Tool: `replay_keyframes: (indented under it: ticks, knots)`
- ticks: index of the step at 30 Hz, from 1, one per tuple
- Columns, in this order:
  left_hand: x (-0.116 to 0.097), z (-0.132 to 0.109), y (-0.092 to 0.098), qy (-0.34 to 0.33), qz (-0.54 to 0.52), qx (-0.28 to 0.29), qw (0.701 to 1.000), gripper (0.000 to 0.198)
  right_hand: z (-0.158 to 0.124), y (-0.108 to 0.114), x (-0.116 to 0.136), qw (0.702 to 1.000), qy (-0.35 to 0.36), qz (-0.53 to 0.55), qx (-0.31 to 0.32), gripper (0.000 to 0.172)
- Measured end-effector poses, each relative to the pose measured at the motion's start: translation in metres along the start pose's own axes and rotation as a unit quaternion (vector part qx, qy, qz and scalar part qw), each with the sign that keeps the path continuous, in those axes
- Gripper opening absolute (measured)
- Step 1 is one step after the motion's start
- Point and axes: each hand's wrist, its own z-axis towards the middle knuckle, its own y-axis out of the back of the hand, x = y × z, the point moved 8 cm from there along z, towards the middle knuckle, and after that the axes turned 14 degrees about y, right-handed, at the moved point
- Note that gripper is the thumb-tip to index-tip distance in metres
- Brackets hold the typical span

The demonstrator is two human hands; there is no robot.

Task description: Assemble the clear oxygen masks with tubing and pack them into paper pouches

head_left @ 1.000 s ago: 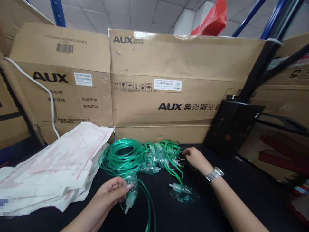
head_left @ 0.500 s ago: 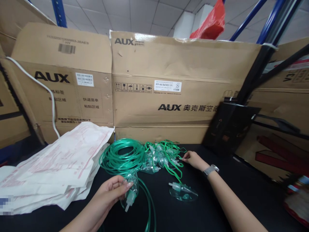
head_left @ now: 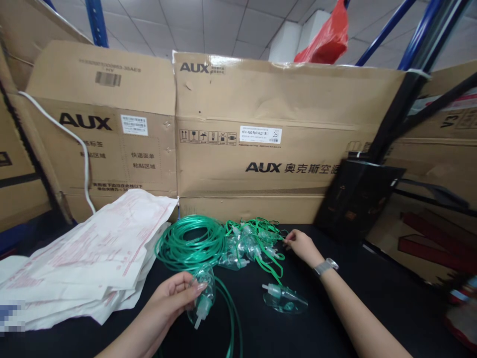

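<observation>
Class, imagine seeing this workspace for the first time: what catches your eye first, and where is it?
The bright coil of green tubing stands out, lying left of a tangled pile of clear masks with green straps. In front, the left hand holds another clear mask. Across the back stands a large AUX cardboard box, with a red plastic bag showing above it toward the right.
</observation>
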Motion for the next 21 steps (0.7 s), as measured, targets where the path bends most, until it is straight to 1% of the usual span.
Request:
replay_keyframes:
  ticks: [7, 12, 16, 21]
  knots:
    - [-0.0047, -0.0059, -0.0034, -0.004, 0.002, -0.007, 1.000, 0.023, -0.0019, 0.0038, 0.0015, 0.988, -0.026, 0.149, -0.040, 0.027]
    - [-0.0042, -0.0058, -0.0029, -0.005, 0.006, -0.013, 1.000, 0.023, -0.0052, 0.0060, -0.0012, 0.973, -0.039, 0.218, -0.062, 0.028]
    - [-0.0026, -0.0040, -0.0020, -0.006, 0.004, -0.009, 1.000, 0.023, -0.0052, 0.0051, -0.0038, 0.968, -0.048, 0.235, -0.070, 0.028]
    - [-0.0035, -0.0046, -0.0015, -0.010, 0.002, -0.013, 1.000, 0.023, -0.0057, 0.0060, -0.0075, 0.975, -0.065, 0.202, -0.059, 0.029]
